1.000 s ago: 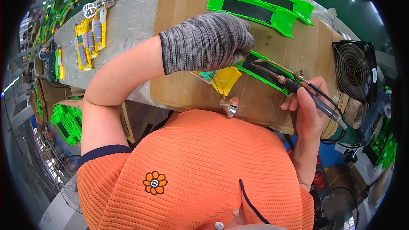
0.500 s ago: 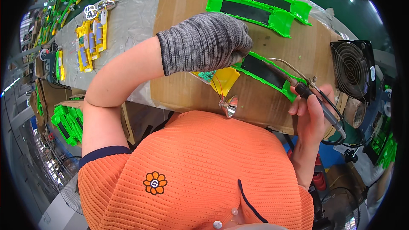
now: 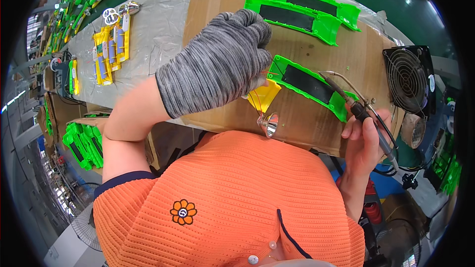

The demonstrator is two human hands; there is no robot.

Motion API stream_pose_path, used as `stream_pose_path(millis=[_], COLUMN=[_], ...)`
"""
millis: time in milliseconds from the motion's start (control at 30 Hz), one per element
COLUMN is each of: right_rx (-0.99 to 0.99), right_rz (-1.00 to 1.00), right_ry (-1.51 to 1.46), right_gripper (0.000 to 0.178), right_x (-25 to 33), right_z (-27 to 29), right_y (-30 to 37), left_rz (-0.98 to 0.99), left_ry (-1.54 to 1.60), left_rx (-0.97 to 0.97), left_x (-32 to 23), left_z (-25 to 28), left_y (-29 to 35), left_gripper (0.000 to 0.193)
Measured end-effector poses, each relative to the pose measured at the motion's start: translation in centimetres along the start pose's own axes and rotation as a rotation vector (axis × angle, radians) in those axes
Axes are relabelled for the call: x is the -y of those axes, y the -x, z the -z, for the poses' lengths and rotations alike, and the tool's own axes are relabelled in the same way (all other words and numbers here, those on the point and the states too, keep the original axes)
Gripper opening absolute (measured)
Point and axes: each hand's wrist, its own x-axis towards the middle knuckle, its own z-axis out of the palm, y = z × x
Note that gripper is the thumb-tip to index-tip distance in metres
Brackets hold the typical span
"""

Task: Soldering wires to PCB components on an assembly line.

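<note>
My left hand [image 3: 220,59], in a grey striped glove, is curled closed above a yellow plastic part [image 3: 265,96]; what its fingers hold is hidden. Thin red and dark wires show at its fingertips, beside the left end of a green curved shell [image 3: 309,85] with a black inlay. From the yellow part, wires run to a silver reflector cup [image 3: 268,124] near my orange shirt. Bare, my right hand [image 3: 363,141] grips a soldering iron [image 3: 360,111] fitted with a thin curved metal tube. The iron's tip hovers over the shell's right half.
Two more green shells [image 3: 292,19] lie at the far side of the cardboard sheet [image 3: 208,7]. A black fan [image 3: 408,80] stands on the right. Yellow assemblies with blue cylinders [image 3: 111,49] lie on the left, and green pieces [image 3: 83,144] fill a box at lower left.
My left hand has drawn left, away from the near shell, uncovering its left end and the wires. My right hand and the soldering iron have shifted slightly right and nearer to me.
</note>
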Motion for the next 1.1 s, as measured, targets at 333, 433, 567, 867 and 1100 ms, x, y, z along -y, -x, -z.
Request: stream_pose_path(millis=[333,433,567,867,1100], right_rx=[-0.065,-0.031,-0.01,0.1,0.164], right_rz=[-0.063,-0.006,0.028,0.078,0.048], right_ry=[-0.237,-0.287,-0.291,-0.128,-0.13], right_gripper=[0.012,0.011,0.01,0.013,0.017], right_x=[-2.4,-2.4,-1.4,-1.2,-0.6], right_z=[-2.3,-2.4,0.0,3.2,4.6], right_y=[0.5,0.8,0.7,0.4,1.0], left_rz=[-0.008,-0.039,0.098,0.293,0.321], left_ry=[0.086,0.244,0.427,0.27,0.197], left_rx=[-0.169,-0.165,-0.111,0.059,0.005], left_x=[-2.1,-3.8,-3.7,-4.8,-5.9], left_z=[-1.5,-3.7,-4.9,-3.6,-3.6], left_y=[1.2,-0.3,-1.3,-4.3,-3.1], left_gripper=[0.013,0.011,0.013,0.018,0.019])
